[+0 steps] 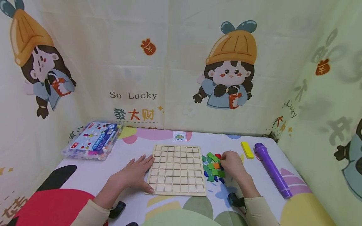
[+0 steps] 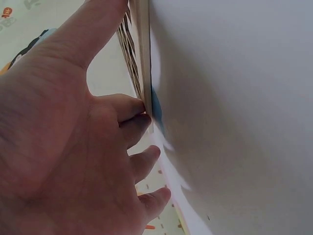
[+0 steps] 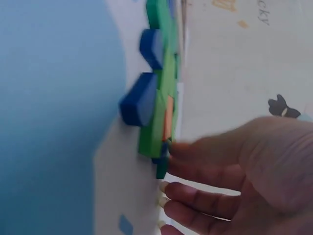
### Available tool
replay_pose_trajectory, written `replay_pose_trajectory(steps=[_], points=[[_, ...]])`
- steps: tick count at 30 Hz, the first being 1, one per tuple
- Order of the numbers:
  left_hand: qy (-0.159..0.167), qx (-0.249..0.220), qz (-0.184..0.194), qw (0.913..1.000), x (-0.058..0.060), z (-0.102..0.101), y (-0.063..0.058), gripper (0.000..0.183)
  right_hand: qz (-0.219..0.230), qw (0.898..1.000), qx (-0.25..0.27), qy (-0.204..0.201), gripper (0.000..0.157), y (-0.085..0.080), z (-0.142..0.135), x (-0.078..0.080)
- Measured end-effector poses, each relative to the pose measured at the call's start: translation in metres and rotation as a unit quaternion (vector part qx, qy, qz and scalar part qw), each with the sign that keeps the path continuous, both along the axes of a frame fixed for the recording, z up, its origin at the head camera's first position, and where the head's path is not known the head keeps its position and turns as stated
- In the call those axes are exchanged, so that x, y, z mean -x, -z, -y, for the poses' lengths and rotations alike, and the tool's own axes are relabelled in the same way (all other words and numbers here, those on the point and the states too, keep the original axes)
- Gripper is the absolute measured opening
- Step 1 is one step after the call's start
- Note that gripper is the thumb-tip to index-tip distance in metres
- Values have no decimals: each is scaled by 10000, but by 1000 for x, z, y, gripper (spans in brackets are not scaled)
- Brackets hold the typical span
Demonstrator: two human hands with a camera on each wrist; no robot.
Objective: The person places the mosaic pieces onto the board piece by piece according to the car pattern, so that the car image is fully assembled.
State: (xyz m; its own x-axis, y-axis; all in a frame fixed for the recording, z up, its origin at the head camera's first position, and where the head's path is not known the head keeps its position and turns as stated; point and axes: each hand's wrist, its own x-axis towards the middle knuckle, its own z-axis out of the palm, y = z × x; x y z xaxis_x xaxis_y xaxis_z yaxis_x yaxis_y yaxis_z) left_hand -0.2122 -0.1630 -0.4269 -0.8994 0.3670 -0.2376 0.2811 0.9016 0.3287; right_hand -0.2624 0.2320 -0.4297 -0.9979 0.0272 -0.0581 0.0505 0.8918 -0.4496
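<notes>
A wooden grid board (image 1: pixel 176 169) lies on the table in the head view. My left hand (image 1: pixel 134 175) is spread along its left side, thumb at the lower left corner and fingertips by the edge; the left wrist view shows the hand (image 2: pixel 68 132) against the board's side (image 2: pixel 143 54). Right of the board lies a loose pile of small tiles (image 1: pixel 215 172), mostly green, with blue, orange and red ones. My right hand (image 1: pixel 233 164) reaches into its right side. In the right wrist view, thumb and forefinger touch a dark green tile (image 3: pixel 162 167); blur hides whether they pinch it.
A small picture card (image 1: pixel 179 136) lies behind the board. At the back left stands a clear plastic case of colourful pieces (image 1: pixel 93 141). A yellow block (image 1: pixel 247 150) and a purple tube (image 1: pixel 272 171) lie at the right. Printed cloth hangs around the table.
</notes>
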Motion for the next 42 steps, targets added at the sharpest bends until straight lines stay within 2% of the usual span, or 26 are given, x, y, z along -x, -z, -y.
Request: replay_pose_trajectory(steps=[5,15,22,32,42], points=[[-24,-15,14,10000,-1,0,0,127,38,10000,34,19,16,0,0,-1],[-43,-36,-20,10000,-1,0,0,127,-11,9995,-14,329,17,-2,8,-3],[-33,-18,-30,10000,-1,0,0,126,40,9996,-20,293,18,-1,5,-2],[-4,-91,-47,9999,-1,1,1,126,258,9996,-10,-110,15,-6,-3,-3],[-21,-62,-62,10000,-1,1,1,126,299,9991,-277,141,15,-9,0,-8]])
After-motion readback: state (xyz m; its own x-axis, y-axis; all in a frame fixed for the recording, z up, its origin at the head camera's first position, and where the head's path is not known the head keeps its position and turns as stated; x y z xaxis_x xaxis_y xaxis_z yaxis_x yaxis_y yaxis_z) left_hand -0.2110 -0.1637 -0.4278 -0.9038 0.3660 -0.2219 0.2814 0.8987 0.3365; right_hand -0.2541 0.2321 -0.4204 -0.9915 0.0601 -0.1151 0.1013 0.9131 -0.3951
